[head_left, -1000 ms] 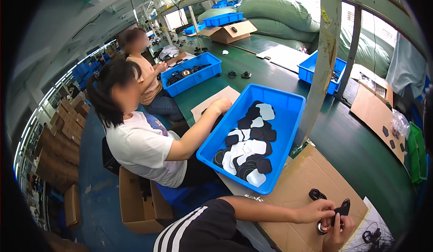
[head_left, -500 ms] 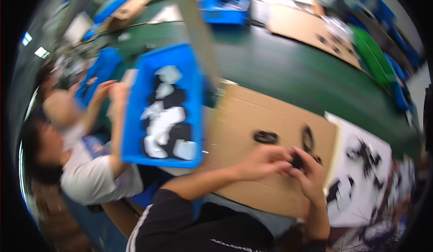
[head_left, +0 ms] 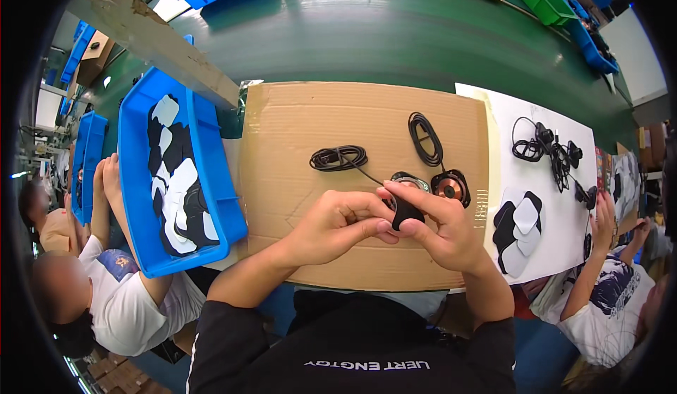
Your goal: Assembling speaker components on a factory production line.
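Note:
Over the cardboard, both of my hands are closed around a small black rounded pad (head_left: pixel 406 213). My left hand (head_left: pixel 335 226) pinches its left side, and my right hand (head_left: pixel 443 230) grips its upper and right edge. Just beyond my fingers lies a round part with a pale rim (head_left: pixel 410 179), partly hidden by my right hand. A coiled black cable (head_left: pixel 339 158) runs toward it. Beside it is a black-framed round part with a copper-coloured centre (head_left: pixel 451 186), joined to another coiled cable (head_left: pixel 425 138).
A blue bin (head_left: pixel 228 214) of black and white pads stands left of the cardboard sheet (head_left: pixel 289 115). On the white board (head_left: pixel 564 246) at right lie stacked pads (head_left: pixel 519 230) and cabled black parts (head_left: pixel 558 155). Co-workers sit at both sides; a beam (head_left: pixel 159 45) crosses upper left.
My view has turned and steadied, so the bin and cardboard now appear further left. My hands stay together with the black pad between them; the co-worker on the right now shows.

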A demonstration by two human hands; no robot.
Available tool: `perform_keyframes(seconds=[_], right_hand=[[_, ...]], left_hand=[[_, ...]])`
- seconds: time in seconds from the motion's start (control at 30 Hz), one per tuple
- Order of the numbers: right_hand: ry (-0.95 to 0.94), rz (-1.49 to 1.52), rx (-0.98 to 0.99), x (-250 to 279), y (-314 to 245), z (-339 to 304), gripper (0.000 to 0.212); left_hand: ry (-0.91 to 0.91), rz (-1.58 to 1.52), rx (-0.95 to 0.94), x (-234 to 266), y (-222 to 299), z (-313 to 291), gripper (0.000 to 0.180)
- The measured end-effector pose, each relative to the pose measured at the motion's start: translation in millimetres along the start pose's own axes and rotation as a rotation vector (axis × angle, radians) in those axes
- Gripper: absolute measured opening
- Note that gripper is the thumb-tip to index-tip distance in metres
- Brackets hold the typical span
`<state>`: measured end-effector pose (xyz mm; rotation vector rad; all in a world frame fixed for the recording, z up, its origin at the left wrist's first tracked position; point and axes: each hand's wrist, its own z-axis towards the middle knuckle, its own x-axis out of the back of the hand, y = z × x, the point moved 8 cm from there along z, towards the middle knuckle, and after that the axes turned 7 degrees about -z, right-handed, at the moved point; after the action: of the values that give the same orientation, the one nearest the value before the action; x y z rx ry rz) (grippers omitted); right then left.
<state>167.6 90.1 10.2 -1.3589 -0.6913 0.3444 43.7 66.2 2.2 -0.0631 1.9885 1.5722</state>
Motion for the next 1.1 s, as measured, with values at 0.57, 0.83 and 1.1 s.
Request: perform_keyframes(seconds=[0.57,0.83,1.1], right_hand=[[-0.025,-0.071,0.075,-6,-13,3,0.044],[0.109,-0.438,0.409,16,-30,-23,0.032],[0.927,0.196,0.555,101,-43,-292,0.015]], left_hand=[[-0.006,0.209,0.007,4,10,-1,0.001],[0.001,-0.232,0.128,12,-17,5,0.003],[-0.290,0.026,0.307,-119,-92,-63,0.003]])
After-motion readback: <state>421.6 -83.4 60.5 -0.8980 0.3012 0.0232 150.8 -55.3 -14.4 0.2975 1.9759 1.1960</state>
